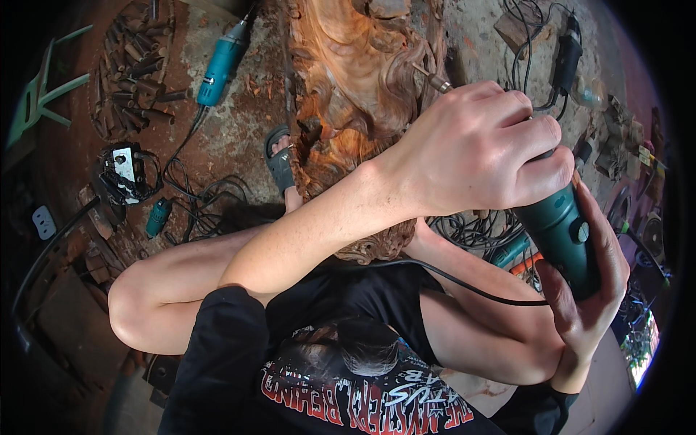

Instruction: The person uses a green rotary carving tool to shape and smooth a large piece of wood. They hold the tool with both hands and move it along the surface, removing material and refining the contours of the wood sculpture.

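Left hand point(493, 148) grips the front of the green rotary tool point(557, 235), right of frame; right hand point(612, 268) wraps its rear (farther from the bit point(433, 78)). Long axis slants to upper left, toward the wood carving point(355, 80), upper centre, left of both hands. Contact: cannot tell.

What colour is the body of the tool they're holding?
The tool body is dark green, clearest in the head view.

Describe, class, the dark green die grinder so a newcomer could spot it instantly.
Find the large carved wood at top centre. To its right, the left hand and right hand grip the die grinder. Unlike the teal power tool lying at upper left, it is held and darker.
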Action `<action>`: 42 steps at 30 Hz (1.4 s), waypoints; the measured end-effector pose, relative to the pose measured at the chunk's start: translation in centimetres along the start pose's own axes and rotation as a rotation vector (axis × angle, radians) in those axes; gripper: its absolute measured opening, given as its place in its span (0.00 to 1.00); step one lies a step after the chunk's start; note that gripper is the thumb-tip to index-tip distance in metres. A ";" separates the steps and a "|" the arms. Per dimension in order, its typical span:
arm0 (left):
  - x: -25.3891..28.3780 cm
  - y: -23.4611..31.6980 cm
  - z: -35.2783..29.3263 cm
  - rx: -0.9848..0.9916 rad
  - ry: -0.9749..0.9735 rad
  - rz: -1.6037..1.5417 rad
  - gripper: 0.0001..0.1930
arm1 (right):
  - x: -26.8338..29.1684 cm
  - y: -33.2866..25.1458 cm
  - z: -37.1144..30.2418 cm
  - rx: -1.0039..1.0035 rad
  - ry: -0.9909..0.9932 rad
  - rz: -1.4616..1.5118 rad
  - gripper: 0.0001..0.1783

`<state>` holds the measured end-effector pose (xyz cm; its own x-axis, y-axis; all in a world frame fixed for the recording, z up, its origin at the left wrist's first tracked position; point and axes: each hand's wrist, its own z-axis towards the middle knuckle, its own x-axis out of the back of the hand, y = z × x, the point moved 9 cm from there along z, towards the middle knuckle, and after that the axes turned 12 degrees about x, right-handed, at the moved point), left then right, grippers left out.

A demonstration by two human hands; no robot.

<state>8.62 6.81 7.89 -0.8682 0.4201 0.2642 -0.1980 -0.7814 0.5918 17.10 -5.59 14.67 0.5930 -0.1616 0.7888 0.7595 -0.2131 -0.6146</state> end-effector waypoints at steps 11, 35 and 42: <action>0.2 0.2 -0.1 0.021 -0.041 0.008 0.07 | -0.1 -0.4 -0.2 -0.046 -0.079 0.007 0.42; 4.9 -0.7 0.2 -0.150 -0.208 -0.492 0.12 | -12.7 -3.6 -2.8 -0.491 -0.538 1.452 0.34; 5.2 -1.6 0.2 -0.048 -0.215 -0.444 0.13 | -13.4 -3.2 -2.4 -0.557 -0.544 1.437 0.34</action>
<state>4.52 10.35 8.43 -0.5823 0.7993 0.1486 -0.5527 -0.5232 0.6486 6.09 -5.08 6.05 0.7970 -0.2096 -0.5664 -0.5821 -0.5167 -0.6278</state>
